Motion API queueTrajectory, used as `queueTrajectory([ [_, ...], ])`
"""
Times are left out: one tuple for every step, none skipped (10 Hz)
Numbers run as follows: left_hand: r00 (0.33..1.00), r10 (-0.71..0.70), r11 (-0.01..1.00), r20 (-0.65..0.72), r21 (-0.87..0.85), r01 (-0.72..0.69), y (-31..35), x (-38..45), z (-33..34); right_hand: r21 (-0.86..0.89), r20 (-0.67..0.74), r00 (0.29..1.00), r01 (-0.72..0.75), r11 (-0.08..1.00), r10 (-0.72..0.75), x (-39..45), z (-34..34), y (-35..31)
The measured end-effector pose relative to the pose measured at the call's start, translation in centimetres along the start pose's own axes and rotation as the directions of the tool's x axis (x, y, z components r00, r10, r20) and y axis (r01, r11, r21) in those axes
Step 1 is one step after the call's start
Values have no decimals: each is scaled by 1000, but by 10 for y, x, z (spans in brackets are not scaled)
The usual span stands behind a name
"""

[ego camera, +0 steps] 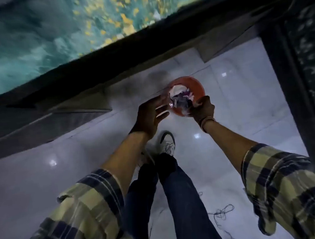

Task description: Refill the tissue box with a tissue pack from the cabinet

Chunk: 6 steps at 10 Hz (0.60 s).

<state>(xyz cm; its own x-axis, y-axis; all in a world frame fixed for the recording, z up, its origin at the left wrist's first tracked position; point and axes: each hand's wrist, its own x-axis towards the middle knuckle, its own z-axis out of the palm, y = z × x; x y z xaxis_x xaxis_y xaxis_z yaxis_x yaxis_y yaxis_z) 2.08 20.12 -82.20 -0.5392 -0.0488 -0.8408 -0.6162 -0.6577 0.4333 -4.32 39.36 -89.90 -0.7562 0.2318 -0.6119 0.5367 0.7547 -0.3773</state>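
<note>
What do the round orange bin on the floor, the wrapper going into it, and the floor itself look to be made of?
Orange bin: probably plastic, with a smooth, even-coloured rim, though the picture is blurred. Wrapper over the bin, between the left hand and the right hand: seemingly thin clear film, crumpled with bright glints. Floor: polished pale tile or marble, with visible joints and mirrored light spots.

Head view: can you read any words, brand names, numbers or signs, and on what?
None can be read.
Crumpled wrapper in the orange bin, under the right hand: purple and dark patches, too blurred to tell whether they are print.
White shoe: dark marking, no letters.
</note>
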Motion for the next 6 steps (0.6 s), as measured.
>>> queueTrajectory([
  [1000, -7, 1000, 15, -17, 8, -21, 43, -3, -50, -131, 991, 25, 998, -31, 40, 34, 21],
  [1000, -7, 1000, 24, -23, 7, -34, 79, -4, -43, -75, 996, 35, 998, -38, 82, 60, 32],
  [999, 11, 1000, 52, -7, -11, -44, 103, -8, -187, 239, 966, 146, 971, -99, 107, 83, 42],
  [999, 16, 1000, 38, -16, -15, -45, 104, -11, -308, 278, 955, 195, 931, -108, 100, 85, 43],
  [999, 14, 999, 36, -30, -13, -36, 79, -7, -243, 232, 968, 152, 958, -94, 70, 65, 36],
  [998, 32, 999, 63, -13, -31, -21, 36, 3, -225, 235, 970, 117, 967, -62, 29, 32, 20],
])
